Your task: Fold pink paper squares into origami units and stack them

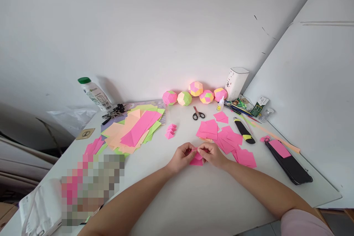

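Note:
Both my hands meet at the middle of the white table [177, 199], pinching one small folded pink paper [197, 160]. My left hand [183, 157] grips its left side with curled fingers. On the right side, my right hand [213, 154] pinches the top fold. Just beyond the hands lies a loose pile of pink paper squares [221, 136]. A few small folded pink pieces [170, 131] sit a little to the left of that pile.
A stack of pink, orange and green sheets [135, 129] lies left. Several paper balls [195, 88] line the wall, with scissors [198, 114], glue bottle [220, 104], white cup [235, 82], pens, utility knife [244, 131], black case [289, 162], keys [113, 112], and a green-capped bottle [94, 94].

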{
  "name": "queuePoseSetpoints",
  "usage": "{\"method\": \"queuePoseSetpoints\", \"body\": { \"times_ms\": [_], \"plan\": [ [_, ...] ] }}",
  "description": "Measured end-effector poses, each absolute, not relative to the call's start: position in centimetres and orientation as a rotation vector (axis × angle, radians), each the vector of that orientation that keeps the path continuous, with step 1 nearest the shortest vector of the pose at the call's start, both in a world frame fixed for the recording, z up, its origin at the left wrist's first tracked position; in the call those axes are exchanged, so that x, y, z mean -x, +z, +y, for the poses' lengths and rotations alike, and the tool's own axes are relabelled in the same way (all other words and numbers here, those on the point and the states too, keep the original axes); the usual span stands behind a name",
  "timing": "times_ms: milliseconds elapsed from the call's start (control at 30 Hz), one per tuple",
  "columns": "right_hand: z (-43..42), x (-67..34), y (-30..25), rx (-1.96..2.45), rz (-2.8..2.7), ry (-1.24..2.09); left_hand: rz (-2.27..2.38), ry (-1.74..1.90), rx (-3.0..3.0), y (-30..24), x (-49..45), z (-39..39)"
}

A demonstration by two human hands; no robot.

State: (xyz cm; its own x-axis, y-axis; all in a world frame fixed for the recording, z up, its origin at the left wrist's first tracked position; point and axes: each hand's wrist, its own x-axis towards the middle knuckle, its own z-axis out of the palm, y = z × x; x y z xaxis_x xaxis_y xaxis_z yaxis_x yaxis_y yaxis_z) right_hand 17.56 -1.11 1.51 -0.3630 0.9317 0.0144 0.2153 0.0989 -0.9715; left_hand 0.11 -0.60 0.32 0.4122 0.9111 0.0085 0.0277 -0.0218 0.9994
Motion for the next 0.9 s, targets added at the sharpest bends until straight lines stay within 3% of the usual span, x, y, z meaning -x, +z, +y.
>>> {"method": "queuePoseSetpoints", "body": {
  "times_ms": [900],
  "plan": [
    [-0.1, -18.0, 0.9, 1.006, -1.259, 1.470, 0.950, 1.096, -1.130, 0.7, 0.3, -0.3]
  ]
}}
